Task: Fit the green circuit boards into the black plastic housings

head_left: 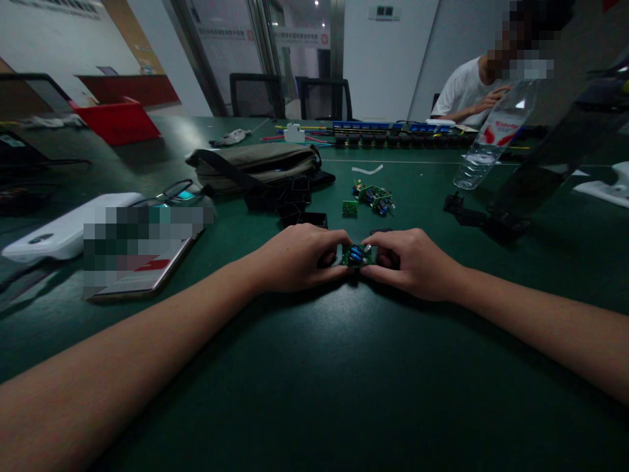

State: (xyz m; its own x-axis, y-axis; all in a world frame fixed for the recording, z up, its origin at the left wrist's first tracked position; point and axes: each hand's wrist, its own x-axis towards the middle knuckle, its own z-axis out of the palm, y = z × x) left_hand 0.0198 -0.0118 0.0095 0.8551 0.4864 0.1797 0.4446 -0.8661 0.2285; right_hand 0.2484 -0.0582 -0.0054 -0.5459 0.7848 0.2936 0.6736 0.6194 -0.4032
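Observation:
A small green circuit board with blue and silvery parts is held low over the dark green table. My left hand pinches its left side between thumb and forefinger, and my right hand pinches the right side the same way. Just beyond the hands lie a small flat green board and a pile of similar boards with parts on them. Several black plastic cases sit behind my left hand.
A grey-green bag lies behind the black cases. At left are a white device, glasses and a box. A bottle and a black stand are at right. A person sits across the table.

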